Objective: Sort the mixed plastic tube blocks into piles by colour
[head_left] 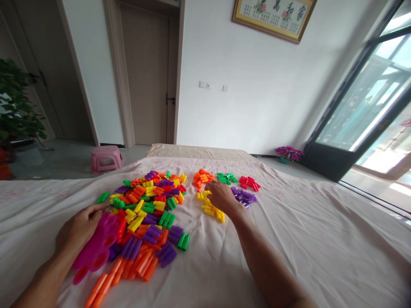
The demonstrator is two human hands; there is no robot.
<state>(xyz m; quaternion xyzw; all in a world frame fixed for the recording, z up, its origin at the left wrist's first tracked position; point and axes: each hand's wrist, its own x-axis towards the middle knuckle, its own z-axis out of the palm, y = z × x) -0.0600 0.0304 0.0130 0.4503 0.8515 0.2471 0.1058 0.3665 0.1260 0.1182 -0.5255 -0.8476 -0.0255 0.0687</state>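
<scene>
A mixed pile of coloured plastic building pieces (141, 222), tube-shaped and joined in short rows, lies on the cloth. My left hand (80, 226) is at its left edge, fingers curled together beside a magenta multi-lobed plastic piece (99, 244); what they hold, if anything, is hidden. Over a small yellow group (213, 211) reaches my right hand (221, 196), with its fingertips closed at a yellow piece (208, 193). Around it lie sorted groups: orange pieces (203, 177), green pieces (226, 178), red pieces (249, 184) and purple pieces (244, 197).
A pale, wrinkled cloth (305, 239) covers the table. Beyond it are a pink stool (107, 158), a pot of purple flowers (289, 153), a leafy plant (17, 102) and a closed door (144, 77). A glass door (356, 98) stands at the right.
</scene>
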